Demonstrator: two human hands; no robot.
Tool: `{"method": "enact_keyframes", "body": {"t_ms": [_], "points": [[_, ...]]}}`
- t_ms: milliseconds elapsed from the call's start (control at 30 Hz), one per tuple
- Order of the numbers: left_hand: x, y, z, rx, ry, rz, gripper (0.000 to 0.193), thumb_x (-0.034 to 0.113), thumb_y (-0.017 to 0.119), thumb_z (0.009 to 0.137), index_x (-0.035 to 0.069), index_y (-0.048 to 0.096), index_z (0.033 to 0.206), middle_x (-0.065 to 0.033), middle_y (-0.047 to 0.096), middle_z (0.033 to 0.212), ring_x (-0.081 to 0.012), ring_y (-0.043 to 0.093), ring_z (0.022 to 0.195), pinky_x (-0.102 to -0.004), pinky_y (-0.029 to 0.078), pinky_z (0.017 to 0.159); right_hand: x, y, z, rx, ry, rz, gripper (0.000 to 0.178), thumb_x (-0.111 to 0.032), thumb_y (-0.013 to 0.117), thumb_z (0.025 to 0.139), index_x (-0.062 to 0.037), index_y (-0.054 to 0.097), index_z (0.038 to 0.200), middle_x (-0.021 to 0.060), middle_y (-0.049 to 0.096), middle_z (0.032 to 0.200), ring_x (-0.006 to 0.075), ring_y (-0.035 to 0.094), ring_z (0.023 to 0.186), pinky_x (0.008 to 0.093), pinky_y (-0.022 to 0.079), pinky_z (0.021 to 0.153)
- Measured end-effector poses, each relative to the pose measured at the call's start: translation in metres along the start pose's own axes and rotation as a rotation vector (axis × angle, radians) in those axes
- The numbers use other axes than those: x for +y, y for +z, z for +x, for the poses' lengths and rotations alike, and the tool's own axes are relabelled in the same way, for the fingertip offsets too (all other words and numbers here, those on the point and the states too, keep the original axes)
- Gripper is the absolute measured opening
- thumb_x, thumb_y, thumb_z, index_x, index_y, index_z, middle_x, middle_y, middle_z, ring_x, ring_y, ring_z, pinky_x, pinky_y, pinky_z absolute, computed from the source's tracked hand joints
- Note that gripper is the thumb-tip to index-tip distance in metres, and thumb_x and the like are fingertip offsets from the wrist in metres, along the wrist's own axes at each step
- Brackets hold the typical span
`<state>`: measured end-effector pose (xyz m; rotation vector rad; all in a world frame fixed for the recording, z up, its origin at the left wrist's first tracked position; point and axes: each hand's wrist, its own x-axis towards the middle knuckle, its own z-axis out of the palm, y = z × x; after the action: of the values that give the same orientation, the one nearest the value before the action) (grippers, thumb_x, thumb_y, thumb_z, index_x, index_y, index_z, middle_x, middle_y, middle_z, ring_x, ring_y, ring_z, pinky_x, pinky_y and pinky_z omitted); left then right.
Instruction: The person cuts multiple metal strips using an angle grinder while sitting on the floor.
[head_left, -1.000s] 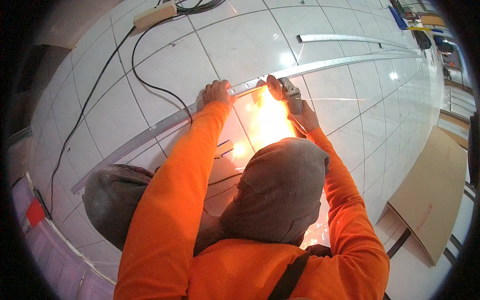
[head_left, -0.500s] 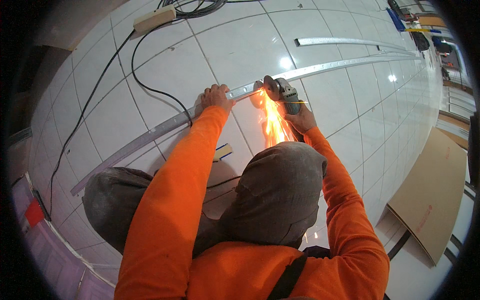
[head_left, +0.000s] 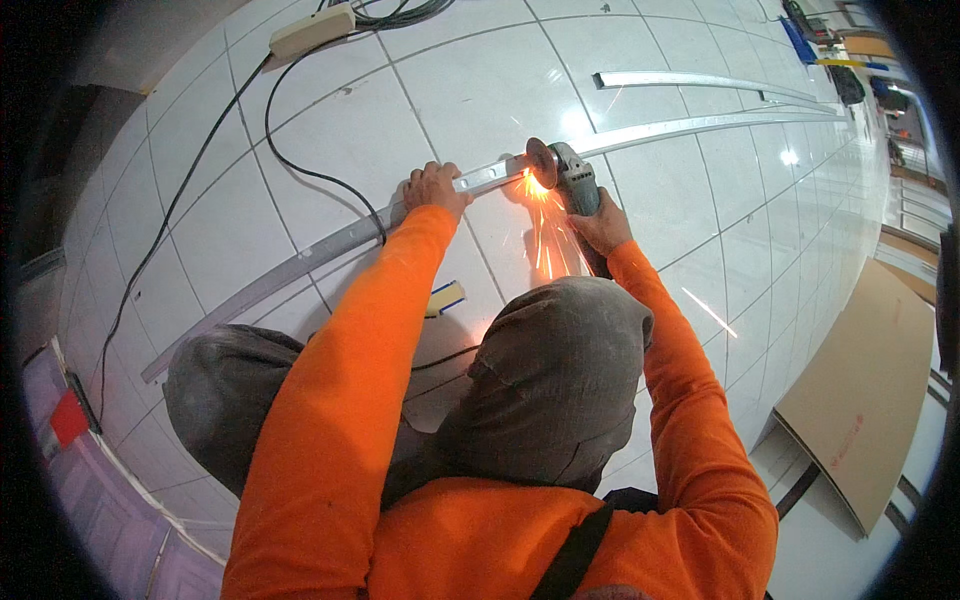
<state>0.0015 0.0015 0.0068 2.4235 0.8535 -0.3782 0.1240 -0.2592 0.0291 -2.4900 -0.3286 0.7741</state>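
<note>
I'm seeing the sparks (head_left: 541,225) thinning compared with half a second ago, so the grinder (head_left: 575,182) is probably biting less hard. My right hand (head_left: 603,222) is gripping it, its disc (head_left: 541,163) apparently meeting the metal strip (head_left: 486,178) between the hands. My left hand (head_left: 434,189) is gripping that strip, which is lying along the tiled floor (head_left: 480,85). I'm making out no container near the hands; a pale block (head_left: 446,298) is lying nearer the body than the left hand.

The sparks (head_left: 543,235) thinned from a broad glare; a streak (head_left: 710,312) appeared between the right sleeve (head_left: 690,385) and the floor's (head_left: 790,250) right edge.
</note>
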Motion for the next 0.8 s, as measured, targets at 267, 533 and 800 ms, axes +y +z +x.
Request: {"method": "enact_keyframes", "body": {"t_ms": [267, 533, 800], "points": [[-0.003, 0.002, 0.001, 0.017, 0.021, -0.011, 0.043, 0.032, 0.079, 0.07, 0.017, 0.063, 0.107, -0.0068, 0.059, 0.111, -0.03, 0.051, 0.111, -0.0456, 0.041, 0.093, -0.008, -0.003, 0.004, -0.071, 0.05, -0.027, 0.064, -0.034, 0.072, 0.063, -0.0014, 0.05, 0.114, 0.0257, 0.065, 0.101, 0.0394, 0.065, 0.093, 0.043, 0.051, 0.081], [-0.008, 0.002, 0.023, -0.058, 0.053, 0.079, 0.041, 0.025, 0.077, 0.071, 0.014, 0.06, 0.107, -0.0104, 0.059, 0.109, -0.0328, 0.055, 0.105, -0.046, 0.044, 0.091, -0.01, -0.01, -0.024, 0.019, 0.047, 0.116, 0.067, -0.031, 0.076, 0.062, 0.0034, 0.05, 0.114, 0.0224, 0.065, 0.098, 0.0314, 0.066, 0.089, 0.0391, 0.052, 0.079], [-0.009, -0.005, 0.02, -0.004, 0.167, 0.051, 0.034, 0.014, 0.073, 0.076, 0.011, 0.06, 0.108, -0.01, 0.058, 0.109, -0.0299, 0.058, 0.103, -0.0436, 0.048, 0.088, -0.019, -0.017, -0.037, 0.08, 0.058, 0.16, 0.064, -0.027, 0.074, 0.062, 0.0037, 0.051, 0.113, 0.0212, 0.065, 0.096, 0.03, 0.065, 0.086, 0.0386, 0.052, 0.077]]}}
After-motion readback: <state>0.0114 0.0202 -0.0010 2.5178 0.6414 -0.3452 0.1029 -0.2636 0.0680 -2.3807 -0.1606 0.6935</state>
